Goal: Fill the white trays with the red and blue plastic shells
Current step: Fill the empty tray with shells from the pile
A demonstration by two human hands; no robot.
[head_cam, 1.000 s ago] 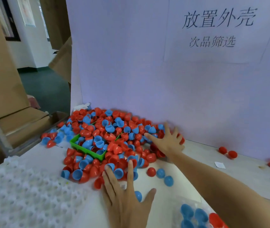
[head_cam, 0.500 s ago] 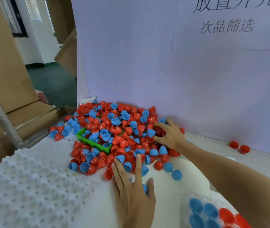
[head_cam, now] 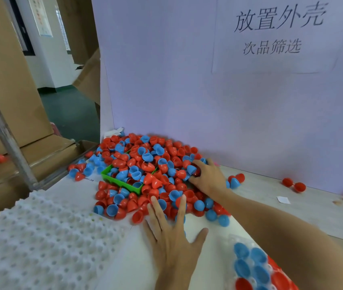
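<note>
Blue shell sits against the curled fingertips of the right hand, which digs into the far right side of the shell pile; whether those fingers have closed on it I cannot tell. The left hand lies flat, fingers straight and spread, tips touching the pile's near edge. Both hands reach the pile; the right is deeper in. Shells are too many to count. One green bin is half buried. Two white trays show: an empty one at the near left, a partly filled one at the near right corner.
</note>
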